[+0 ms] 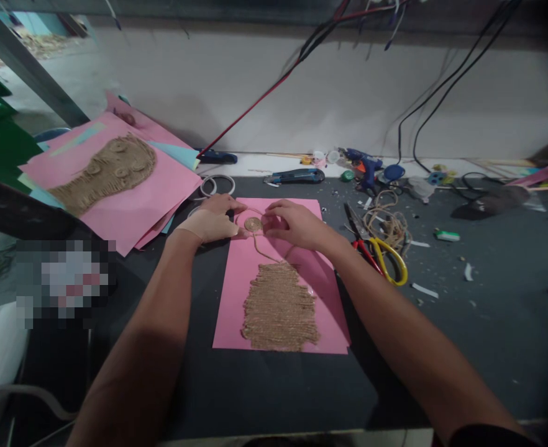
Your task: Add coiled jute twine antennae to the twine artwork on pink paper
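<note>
A small flat coil of jute twine (pixel 252 224) lies near the top of a pink sheet (pixel 230 310). To its left is my left hand (pixel 211 218), thumb and forefinger apart, their tips on the sheet. From the right, my right hand (pixel 297 223) curls over the paper, its fingers drawn in on the twine next to the coil; the exact grip is partly hidden. A loose strand of twine (pixel 267 256) loops down below the hands. Lower on the sheet, closely laid rows of twine form a brown panel (pixel 281 307).
Scissors with yellow handles (pixel 390 261), red-handled pliers (pixel 365 251) and tangled twine (pixel 388 220) lie at right. Behind are a utility knife (pixel 297 176), a blue glue gun (pixel 365 164) and tape rolls (pixel 218 185). Pink sheets (pixel 129 211) with a twine shape (pixel 115 164) are stacked left.
</note>
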### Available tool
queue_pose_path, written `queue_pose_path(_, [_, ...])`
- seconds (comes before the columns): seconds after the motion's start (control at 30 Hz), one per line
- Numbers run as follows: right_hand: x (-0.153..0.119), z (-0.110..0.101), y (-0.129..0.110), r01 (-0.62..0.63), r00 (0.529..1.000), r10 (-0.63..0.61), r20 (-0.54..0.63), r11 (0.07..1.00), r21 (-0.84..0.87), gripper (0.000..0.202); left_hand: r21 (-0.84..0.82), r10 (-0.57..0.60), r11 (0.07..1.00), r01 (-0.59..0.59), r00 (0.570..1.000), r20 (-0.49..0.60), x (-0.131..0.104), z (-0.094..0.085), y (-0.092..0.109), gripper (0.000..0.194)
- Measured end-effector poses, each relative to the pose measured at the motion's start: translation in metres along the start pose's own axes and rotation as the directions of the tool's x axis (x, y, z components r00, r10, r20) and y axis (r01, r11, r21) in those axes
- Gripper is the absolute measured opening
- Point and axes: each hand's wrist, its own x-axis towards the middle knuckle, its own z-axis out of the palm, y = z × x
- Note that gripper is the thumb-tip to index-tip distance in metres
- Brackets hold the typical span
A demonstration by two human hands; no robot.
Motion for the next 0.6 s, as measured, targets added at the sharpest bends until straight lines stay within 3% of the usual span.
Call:
queue_pose_path(0.37, [-0.002, -0.006, 0.003, 0.051, 0.999, -0.051, 0.003, 0.999, -0.009, 0.028, -0.104, -0.015, 0.995, 0.010, 0.998, -0.053, -0.010, -0.011, 0.012, 0.041])
queue_pose_path(0.5, [-0.004, -0.011, 0.008, 0.057, 0.997, -0.057, -0.053, 0.998, 0.003, 0.027, -0.171, -0.027, 0.985, 0.011, 0.995, -0.094, -0.012, -0.016, 0.011, 0.046])
queue_pose_path(0.6, [-0.005, -0.020, 0.011, 0.034, 0.992, -0.033, -0.118, 0.999, 0.003, 0.027, -0.225, -0.124, 0.970, 0.092, 0.984, -0.128, -0.013, -0.021, 0.009, 0.049])
